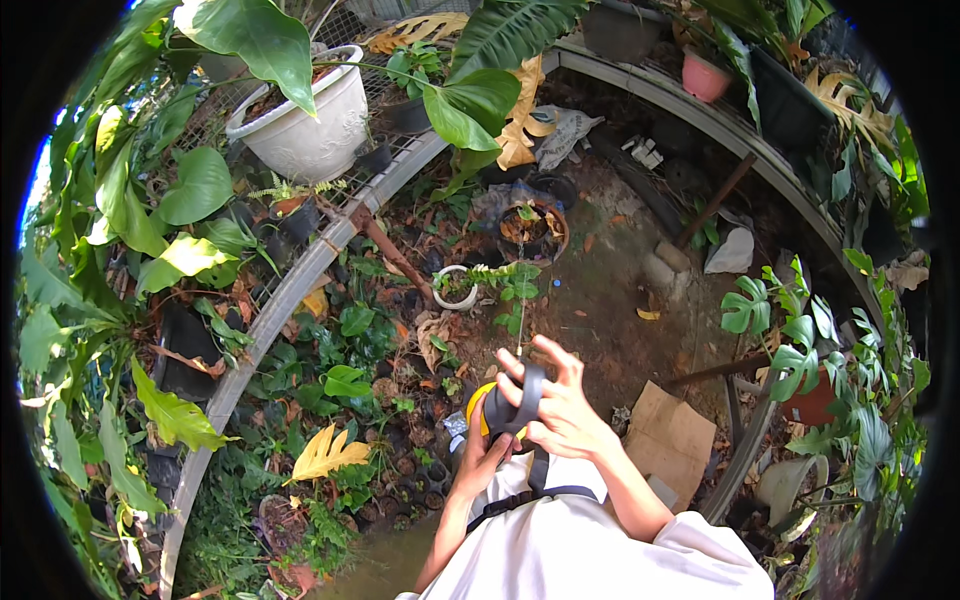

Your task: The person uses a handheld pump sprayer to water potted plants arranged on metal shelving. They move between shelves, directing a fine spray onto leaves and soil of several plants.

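Note:
A yellow-and-dark-grey hand-held sprayer [501,411] is held in front of my waist, with a small brass-coloured nozzle tip [519,350] pointing away from me. My left hand [480,459] grips its yellow body from the lower left. The fingers of my right hand [561,409] pass through and around its dark loop handle [533,391]. A thin pale line, looking like a jet of water [523,315], runs from the nozzle towards a round brown pot [561,238] containing dry leaves and a small plant. Green fern fronds [517,279] lie alongside that line.
Metal-framed benches curve along both sides. The left one carries a white embossed planter [319,131] and large leafy plants; a pink pot [705,75] sits on the right one. On the ground are a white ring-shaped pot [455,288], flattened cardboard [670,442] and several small seedling pots [405,487].

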`<state>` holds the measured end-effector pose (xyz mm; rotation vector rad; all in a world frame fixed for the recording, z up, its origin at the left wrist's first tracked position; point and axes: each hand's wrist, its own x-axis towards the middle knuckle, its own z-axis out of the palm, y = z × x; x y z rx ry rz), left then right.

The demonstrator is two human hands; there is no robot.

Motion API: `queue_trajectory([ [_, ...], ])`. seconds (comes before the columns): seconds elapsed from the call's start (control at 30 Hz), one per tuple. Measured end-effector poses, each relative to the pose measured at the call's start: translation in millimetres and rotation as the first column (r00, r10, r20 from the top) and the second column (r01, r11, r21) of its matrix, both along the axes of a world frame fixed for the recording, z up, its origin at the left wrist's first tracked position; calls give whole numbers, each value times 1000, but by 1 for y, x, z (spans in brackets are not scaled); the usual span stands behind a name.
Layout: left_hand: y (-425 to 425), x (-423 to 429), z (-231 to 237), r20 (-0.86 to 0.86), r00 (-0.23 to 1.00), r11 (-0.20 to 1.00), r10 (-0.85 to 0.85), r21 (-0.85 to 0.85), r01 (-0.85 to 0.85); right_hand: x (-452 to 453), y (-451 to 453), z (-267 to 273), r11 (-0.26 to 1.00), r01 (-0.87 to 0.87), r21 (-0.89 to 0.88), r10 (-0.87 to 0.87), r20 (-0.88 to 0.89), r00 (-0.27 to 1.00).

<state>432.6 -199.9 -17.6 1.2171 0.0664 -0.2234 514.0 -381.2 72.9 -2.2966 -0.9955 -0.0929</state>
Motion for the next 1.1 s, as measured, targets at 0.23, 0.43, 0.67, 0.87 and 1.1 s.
queue_trajectory([
  [0.23, -3, 6, -8, -9, 1000, 999, -2, -35, 1, -4, 22, -22, 999, 40, -6, -40, -258, 965],
  [0.43, -1, 0, -16, -79, 996, 999, -40, -9, 39, -2, 2, -13, 1000, 9, -21, -10, -89, 996],
  [0.67, -4, -1, -5, 11, 999, 999, 39, 9, -39, 1, 19, -5, 999, 0, 38, 3, -93, 996],
  [0.87, 1, -4, 15, 81, 978, 981, 190, 18, -192, 6, 34, 21, 991, -123, 45, 123, 8, 992],
  [1.1, 16, -2, 54, 181, 903, 916, 389, 29, -400, 6, 58, 90, 942, -283, 180, 245, 207, 947],
])
